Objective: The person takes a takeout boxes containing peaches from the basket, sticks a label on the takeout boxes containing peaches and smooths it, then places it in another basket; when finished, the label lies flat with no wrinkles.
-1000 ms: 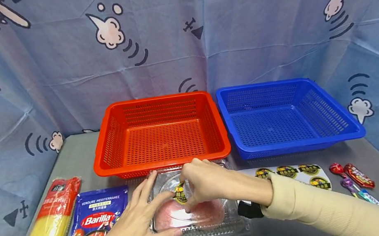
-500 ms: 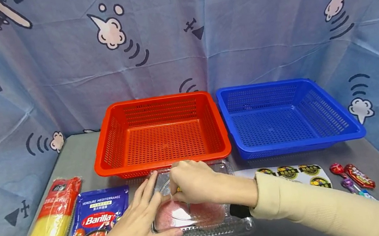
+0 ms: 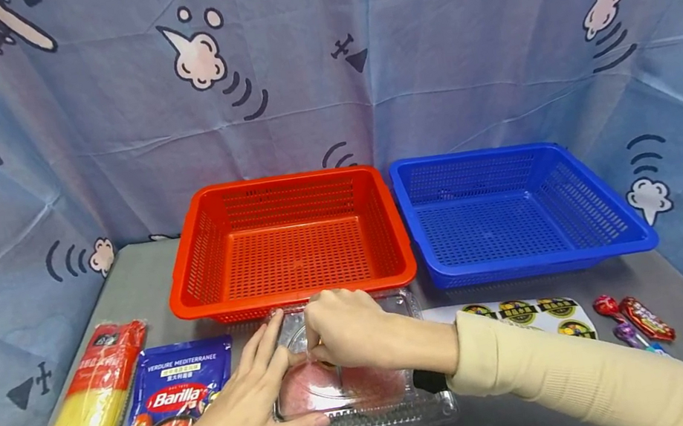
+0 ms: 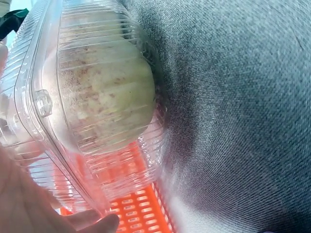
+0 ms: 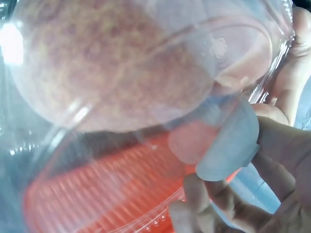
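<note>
A clear plastic clamshell box [image 3: 409, 413] stands on the table with round pinkish fruit [image 3: 303, 389] inside; in the left wrist view one fruit [image 4: 112, 97] looks pale green with reddish specks. My left hand [image 3: 244, 402] rests along the box's left side, its fingers straight and spread, thumb near the front edge. Over the lid, my right hand [image 3: 350, 328] pinches a round sticker [image 5: 231, 145] by its edge. The right wrist view shows the sticker's pale back bent up at the lid. From the head, the right hand hides most of that sticker.
Directly behind the box stands a red basket [image 3: 304, 294], with a blue basket [image 3: 539, 261] to its right. A sticker sheet [image 3: 534, 312] lies right of the box, candies [image 3: 647, 320] farther right. A Barilla sauce pouch [image 3: 173, 407] and a spaghetti pack [image 3: 78, 423] lie left.
Over the last second my right hand has shifted left across the lid, and the sticker's printed face has gone mostly behind it. During the last half second both hands stay nearly still.
</note>
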Motion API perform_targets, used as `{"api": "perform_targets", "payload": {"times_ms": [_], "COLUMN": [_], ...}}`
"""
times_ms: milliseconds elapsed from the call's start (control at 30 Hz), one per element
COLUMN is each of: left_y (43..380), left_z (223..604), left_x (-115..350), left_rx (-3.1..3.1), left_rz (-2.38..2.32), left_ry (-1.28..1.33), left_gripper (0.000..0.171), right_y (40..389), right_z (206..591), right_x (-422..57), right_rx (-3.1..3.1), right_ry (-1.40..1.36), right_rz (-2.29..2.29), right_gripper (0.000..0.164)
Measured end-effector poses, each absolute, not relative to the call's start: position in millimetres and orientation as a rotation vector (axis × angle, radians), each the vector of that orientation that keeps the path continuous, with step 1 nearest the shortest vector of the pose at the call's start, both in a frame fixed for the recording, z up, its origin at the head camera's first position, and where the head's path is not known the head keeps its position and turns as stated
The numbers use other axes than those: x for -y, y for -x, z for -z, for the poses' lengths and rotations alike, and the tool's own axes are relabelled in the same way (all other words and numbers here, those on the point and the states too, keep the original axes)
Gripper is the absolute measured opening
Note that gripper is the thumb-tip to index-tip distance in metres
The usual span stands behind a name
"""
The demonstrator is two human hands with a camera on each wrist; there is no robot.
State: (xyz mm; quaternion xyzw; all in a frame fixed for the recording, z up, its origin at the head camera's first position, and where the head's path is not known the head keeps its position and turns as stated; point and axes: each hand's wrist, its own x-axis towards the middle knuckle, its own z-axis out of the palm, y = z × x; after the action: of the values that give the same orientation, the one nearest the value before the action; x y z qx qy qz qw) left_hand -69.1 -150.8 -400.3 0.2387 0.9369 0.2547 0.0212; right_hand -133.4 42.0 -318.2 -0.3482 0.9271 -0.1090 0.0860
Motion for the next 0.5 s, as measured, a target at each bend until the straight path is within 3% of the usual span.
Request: {"api": "perform_targets", "payload": {"times_ms": [500], "left_y": [69.7], "left_z": [401.2], "left_x": [150.3], "left_rx": [-2.89], "left_rz": [-0.814], "left_ry": [-0.714], "left_gripper": [0.058], "right_y": [132.4], "right_z": [315.6], "right_x": [-45.5], "right_rx": [-2.774], "right_ry": [0.953], "right_rz": [0.246], "right_gripper": [0.008]}}
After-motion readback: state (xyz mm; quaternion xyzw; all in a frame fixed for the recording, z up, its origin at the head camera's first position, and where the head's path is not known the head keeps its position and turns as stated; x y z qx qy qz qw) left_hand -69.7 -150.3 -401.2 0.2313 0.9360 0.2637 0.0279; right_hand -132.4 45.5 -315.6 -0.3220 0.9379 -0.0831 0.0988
